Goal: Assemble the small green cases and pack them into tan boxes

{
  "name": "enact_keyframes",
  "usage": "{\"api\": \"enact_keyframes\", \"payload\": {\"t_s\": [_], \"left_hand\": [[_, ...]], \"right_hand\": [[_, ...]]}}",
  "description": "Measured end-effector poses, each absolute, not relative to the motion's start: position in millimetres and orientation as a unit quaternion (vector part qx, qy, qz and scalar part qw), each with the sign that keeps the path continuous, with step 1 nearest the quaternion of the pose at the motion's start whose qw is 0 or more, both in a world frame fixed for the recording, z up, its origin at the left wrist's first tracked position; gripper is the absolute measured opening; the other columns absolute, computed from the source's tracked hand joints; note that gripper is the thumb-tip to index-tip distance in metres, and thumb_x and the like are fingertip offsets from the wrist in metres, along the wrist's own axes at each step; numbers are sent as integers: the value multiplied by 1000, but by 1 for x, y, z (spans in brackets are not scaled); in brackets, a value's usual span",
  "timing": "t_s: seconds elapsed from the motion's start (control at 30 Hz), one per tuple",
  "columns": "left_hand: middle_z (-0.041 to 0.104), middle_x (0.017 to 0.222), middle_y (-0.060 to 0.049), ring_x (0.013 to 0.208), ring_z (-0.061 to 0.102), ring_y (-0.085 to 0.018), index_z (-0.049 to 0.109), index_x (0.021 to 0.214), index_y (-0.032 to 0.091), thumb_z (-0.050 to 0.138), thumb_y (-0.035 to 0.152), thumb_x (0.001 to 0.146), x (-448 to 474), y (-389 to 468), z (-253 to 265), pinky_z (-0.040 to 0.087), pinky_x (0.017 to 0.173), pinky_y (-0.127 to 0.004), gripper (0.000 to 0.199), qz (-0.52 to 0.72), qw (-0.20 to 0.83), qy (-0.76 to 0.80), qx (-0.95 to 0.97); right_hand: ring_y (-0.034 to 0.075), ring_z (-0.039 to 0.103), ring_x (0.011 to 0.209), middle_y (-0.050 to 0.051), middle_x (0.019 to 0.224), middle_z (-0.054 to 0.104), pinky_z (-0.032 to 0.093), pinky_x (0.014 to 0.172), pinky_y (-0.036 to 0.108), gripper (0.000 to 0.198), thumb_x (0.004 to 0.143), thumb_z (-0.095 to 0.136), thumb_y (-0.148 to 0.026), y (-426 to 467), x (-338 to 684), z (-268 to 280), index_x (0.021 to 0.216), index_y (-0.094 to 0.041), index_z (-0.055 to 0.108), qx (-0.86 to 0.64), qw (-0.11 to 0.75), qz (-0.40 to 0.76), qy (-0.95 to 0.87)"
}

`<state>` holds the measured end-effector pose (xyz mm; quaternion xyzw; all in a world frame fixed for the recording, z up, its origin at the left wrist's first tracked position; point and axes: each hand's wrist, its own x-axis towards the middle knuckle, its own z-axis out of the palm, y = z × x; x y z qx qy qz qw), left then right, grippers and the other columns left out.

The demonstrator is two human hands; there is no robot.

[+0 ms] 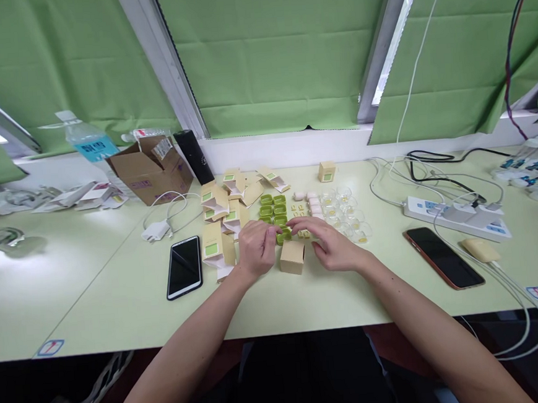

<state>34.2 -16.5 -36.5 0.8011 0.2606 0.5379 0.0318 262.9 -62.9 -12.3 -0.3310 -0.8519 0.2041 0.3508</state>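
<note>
Both of my hands are over the middle of the desk, on either side of a small kraft box (292, 257). My left hand (256, 249) is curled closed, its thumb and forefinger beside the nearest green containers (283, 236); whether anything is inside it is hidden. With fingers apart and bent, my right hand (331, 244) reaches its forefinger toward those same containers. Two columns of them run away from me. To their right lie tiny yellowish pieces (300, 208), pale pink pieces (314, 203) and clear plastic cups (344, 211).
Kraft cartons (215, 199) with green labels cluster left of the containers. One closed box (327, 171) stands at the back. A phone (183, 268) lies left, another phone (443, 257) right, near a power strip (456, 218) with cables. A cardboard box (155, 173) stands back left.
</note>
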Motion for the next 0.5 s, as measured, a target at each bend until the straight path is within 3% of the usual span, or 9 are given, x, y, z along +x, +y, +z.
{"api": "enact_keyframes", "payload": {"t_s": [0.07, 0.17, 0.33, 0.43, 0.5], "left_hand": [[63, 58, -1, 58, 60, -17, 69, 82, 19, 39, 21, 107, 34, -16, -37, 43, 65, -35, 39, 539, 36, 265, 799], [62, 58, 0, 58, 61, -17, 68, 82, 19, 39, 20, 107, 34, -16, -37, 43, 65, -35, 39, 546, 30, 266, 794], [61, 57, 1, 57, 60, -16, 68, 81, 19, 38, 20, 108, 34, -16, -37, 42, 64, -35, 40, 560, 25, 260, 786], [60, 56, 1, 56, 59, -16, 69, 83, 19, 37, 21, 108, 34, -16, -37, 42, 63, -35, 40, 564, 26, 262, 783], [60, 56, 1, 56, 59, -16, 69, 84, 19, 37, 22, 108, 34, -16, -37, 42, 64, -35, 40, 563, 23, 263, 783]], "right_hand": [[33, 56, 137, 13, 146, 59, 47, 112, 57, 48, 86, 59, -12, -64, 261, -11, 131, -27, 56, -329, 354, 203, -852], [35, 58, 129, 16, 139, 61, 49, 110, 59, 52, 86, 73, -28, -67, 256, -11, 135, -25, 54, -335, 325, 202, -861], [31, 55, 134, 11, 139, 61, 46, 115, 58, 63, 77, 53, -4, -68, 255, -12, 135, -27, 52, -318, 317, 243, -860], [30, 48, 144, 9, 146, 57, 40, 120, 58, 66, 72, 49, -3, -66, 260, -11, 132, -30, 52, -311, 371, 243, -841], [32, 51, 139, 10, 143, 59, 41, 118, 58, 60, 75, 52, -6, -65, 262, -9, 130, -29, 52, -316, 381, 222, -840]]}}
